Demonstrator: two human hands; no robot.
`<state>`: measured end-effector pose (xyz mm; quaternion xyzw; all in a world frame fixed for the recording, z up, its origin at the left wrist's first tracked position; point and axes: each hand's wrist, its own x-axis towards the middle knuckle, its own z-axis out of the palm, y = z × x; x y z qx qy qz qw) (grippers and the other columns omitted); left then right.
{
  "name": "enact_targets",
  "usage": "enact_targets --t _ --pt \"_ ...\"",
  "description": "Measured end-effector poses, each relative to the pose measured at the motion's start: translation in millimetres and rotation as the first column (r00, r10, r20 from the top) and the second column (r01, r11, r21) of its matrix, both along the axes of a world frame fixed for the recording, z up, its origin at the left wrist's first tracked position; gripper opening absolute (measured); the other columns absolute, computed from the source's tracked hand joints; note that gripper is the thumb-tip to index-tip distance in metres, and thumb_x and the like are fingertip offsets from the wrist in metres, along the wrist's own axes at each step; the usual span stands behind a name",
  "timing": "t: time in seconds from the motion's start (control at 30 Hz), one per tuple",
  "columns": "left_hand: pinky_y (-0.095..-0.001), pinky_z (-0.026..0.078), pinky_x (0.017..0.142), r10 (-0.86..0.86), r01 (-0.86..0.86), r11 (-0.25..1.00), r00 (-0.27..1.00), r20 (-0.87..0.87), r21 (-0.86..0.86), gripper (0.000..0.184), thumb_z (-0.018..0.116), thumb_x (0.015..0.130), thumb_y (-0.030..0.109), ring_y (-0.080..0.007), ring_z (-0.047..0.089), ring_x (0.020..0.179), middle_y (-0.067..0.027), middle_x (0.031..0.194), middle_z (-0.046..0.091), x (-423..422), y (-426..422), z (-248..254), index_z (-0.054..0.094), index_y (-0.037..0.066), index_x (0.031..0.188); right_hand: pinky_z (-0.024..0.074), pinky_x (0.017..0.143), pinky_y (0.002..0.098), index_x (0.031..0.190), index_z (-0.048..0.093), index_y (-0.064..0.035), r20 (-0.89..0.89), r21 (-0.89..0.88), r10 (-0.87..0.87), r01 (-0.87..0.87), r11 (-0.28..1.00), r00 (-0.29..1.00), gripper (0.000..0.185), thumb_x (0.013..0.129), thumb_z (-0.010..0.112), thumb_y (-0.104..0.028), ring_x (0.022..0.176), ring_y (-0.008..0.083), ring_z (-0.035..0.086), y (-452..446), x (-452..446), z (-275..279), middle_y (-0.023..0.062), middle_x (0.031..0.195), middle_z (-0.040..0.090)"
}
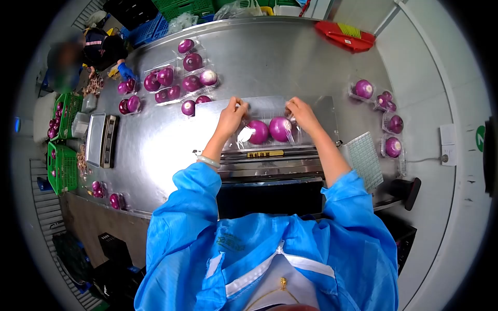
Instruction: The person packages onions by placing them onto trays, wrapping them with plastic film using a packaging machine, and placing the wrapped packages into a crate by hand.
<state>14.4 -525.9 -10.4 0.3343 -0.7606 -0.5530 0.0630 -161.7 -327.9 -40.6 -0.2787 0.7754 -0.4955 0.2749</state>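
Two purple onions (268, 130) sit side by side at the wrapping machine (270, 165), under shiny clear plastic film (264, 105). My left hand (232, 118) is to the left of the onions, its fingers pinched on the film's edge. On the other side my right hand (302, 115) pinches the film too, just beyond the right-hand onion. A white label or patch (244, 135) shows at the left onion. Whatever tray lies beneath the two onions is hard to make out through the film.
Packs of onions (192, 62) stand at the back left of the steel table (259, 57), others (392, 124) at the right. A scale (101, 140), green crates (63, 168), a red tray (345, 39) and a sheet of labels (365, 158) surround me. A co-worker's blue-gloved hand (126, 71) touches onions.
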Motion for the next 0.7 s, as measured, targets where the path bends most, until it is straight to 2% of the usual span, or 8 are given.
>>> enact_targets --t 0.13,0.3,0.37,0.47,0.5,0.57,0.63,0.7 --pt "-0.0298 0.044 0.09 -0.239 0.202 0.924 0.968 0.076 0.326 0.059 0.066 0.09 0.044 -0.0192 0.059 0.103 -0.0133 0.111 0.066 16.6 4.3 23.6 0.059 -0.004 0.123 0.048 0.075 0.0337 0.098 0.071 -0.0043 0.259 0.287 0.26 -0.331 0.899 0.93 0.048 0.091 0.058 -0.05 0.082 0.0218 0.064 6.3 4.5 46.7 0.0152 0.085 0.069" --pt "-0.0372 0.039 0.105 -0.252 0.243 0.963 0.965 0.072 0.113 0.076 0.057 0.09 0.057 -0.0315 0.055 0.123 -0.0259 0.125 0.061 47.6 20.6 20.2 0.059 -0.01 0.123 0.0454 0.088 0.0354 0.111 0.067 -0.0035 -0.109 0.089 0.278 -0.269 0.959 0.955 0.05 0.094 0.055 -0.049 0.098 0.0265 0.062 45.5 33.5 45.7 0.0167 0.102 0.068" --pt "-0.0365 0.043 0.099 -0.196 0.199 0.976 0.98 -0.045 0.085 0.079 0.052 0.09 0.063 -0.0288 0.06 0.11 -0.0247 0.115 0.064 61.4 31.0 13.8 0.061 -0.01 0.119 0.0438 0.092 0.0339 0.114 0.063 0.0006 -0.039 0.046 0.254 -0.253 0.966 0.966 0.05 0.097 0.051 -0.044 0.1 0.0217 0.06 54.7 48.3 58.5 0.0127 0.107 0.067" --pt "-0.033 0.049 0.079 -0.243 0.143 0.879 0.955 0.17 0.454 0.084 0.046 0.09 0.07 -0.0222 0.061 0.089 -0.0218 0.105 0.064 99.2 55.4 49.1 0.062 -0.009 0.114 0.0461 0.087 0.0335 0.105 0.065 0.0043 0.264 0.04 0.2 -0.218 0.975 0.943 0.056 0.097 0.048 -0.049 0.093 0.0199 0.061 83.1 88.4 98.5 0.0114 0.097 0.068" --pt "-0.0284 0.044 0.06 -0.283 0.183 0.841 0.951 0.126 0.509 0.089 0.04 0.088 0.076 -0.0162 0.055 0.074 -0.0165 0.09 0.063 114.3 69.5 64.3 0.062 -0.007 0.111 0.0467 0.085 0.0337 0.102 0.066 0.0045 0.377 0.049 0.186 -0.22 0.974 0.907 0.058 0.097 0.048 -0.051 0.091 0.0202 0.062 94.4 101.6 109.4 0.0114 0.094 0.069" --pt "-0.027 0.04 0.054 -0.317 0.188 0.861 0.926 0.208 0.473 0.09 0.039 0.088 0.076 -0.0143 0.055 0.069 -0.0131 0.082 0.063 147.6 83.4 37.5 0.064 -0.008 0.109 0.0472 0.084 0.0328 0.105 0.066 0.0035 0.273 0.064 0.297 -0.325 0.943 0.915 0.06 0.098 0.046 -0.053 0.091 0.0177 0.062 122.3 122.6 91.7 0.0127 0.092 0.068" --pt "-0.0281 0.04 0.054 -0.329 0.242 0.895 0.926 0.187 0.374 0.087 0.04 0.089 0.075 -0.0139 0.053 0.064 -0.0108 0.075 0.062 171.4 109.1 20.9 0.066 -0.007 0.104 0.0521 0.072 0.0325 0.109 0.065 0.0023 0.204 0.116 0.274 -0.302 0.946 0.94 0.06 0.098 0.044 -0.053 0.076 0.0188 0.066 141.8 151.9 77.3 0.0142 0.086 0.067" --pt "-0.0329 0.046 0.062 -0.394 0.267 0.895 0.85 0.351 0.357 0.077 0.043 0.095 0.064 -0.0195 0.059 0.066 -0.0171 0.08 0.066 181.1 123.4 13.5 0.066 -0.009 0.098 0.0511 0.045 0.0298 0.12 0.06 0.0003 0.44 0.227 0.227 -0.352 0.908 0.869 0.06 0.098 0.043 -0.052 0.044 0.0183 0.06 155.8 165.7 77.8 0.0165 0.083 0.067"
